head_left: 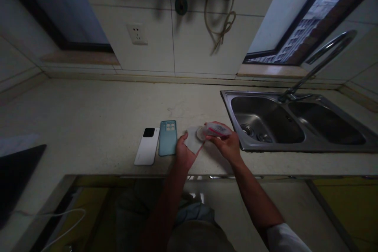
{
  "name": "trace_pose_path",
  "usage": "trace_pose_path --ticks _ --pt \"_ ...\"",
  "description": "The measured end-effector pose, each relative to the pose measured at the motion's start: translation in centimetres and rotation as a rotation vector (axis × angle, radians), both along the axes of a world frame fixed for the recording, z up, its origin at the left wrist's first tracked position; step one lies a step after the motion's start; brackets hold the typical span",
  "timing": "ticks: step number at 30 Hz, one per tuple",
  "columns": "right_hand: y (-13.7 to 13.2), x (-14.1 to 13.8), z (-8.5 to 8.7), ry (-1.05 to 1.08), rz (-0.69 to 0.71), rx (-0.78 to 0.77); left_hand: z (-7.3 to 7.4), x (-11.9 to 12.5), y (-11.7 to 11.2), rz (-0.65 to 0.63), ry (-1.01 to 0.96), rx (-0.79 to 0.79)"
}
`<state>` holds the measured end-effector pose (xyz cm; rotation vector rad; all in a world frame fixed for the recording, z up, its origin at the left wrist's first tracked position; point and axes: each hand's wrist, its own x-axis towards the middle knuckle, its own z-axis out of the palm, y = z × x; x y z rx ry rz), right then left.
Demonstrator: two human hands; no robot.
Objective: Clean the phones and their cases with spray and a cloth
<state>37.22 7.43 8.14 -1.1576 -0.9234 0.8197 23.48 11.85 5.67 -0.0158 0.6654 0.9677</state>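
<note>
R hand (226, 146) clamped on pink-trimmed plastic pouch (217, 129) above round clear disc (201, 133); L hand (184, 152) open, touching white pad (193, 140) on table (97, 106). Teal-cased phone (168, 138), white phone (147, 146) to L; steel dbl sink (265, 148) just R; wall socket (137, 33) beyond.

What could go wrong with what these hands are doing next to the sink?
The pinkish translucent packet in the right hand is right beside the steel sink's rim, so a slip could drop it into the basin. The round clear disc might roll if bumped. The open left hand is close to the teal-cased phone and could knock it into the white phone.
</note>
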Motion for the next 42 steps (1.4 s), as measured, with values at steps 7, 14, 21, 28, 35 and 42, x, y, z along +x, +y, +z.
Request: trace_pose_path --ticks 7,14,21,28,35,42 --pt "0.2 -0.8 0.6 -0.217 0.076 0.052 0.0 -0.3 0.3 -0.059 -0.091 -0.007" --pt "0.8 -0.6 1.5 -0.254 -0.019 -0.028 0.1 -0.7 0.9 -0.14 -0.171 0.028" --pt "1.1 -0.3 1.1 -0.157 0.097 -0.012 -0.4 -0.6 1.3 -0.131 -0.126 -0.014" --pt "1.6 0.9 1.3 -0.364 0.221 0.071 -0.7 -1.5 1.3 -0.109 -0.123 0.001" --pt "1.3 -0.4 0.9 -0.35 0.157 0.092 -1.2 -0.8 1.2 -0.12 -0.137 -0.005" --pt "2.4 -0.7 -0.3 -0.005 -0.012 -0.003 -1.6 -1.0 1.1 -0.103 -0.147 0.2"
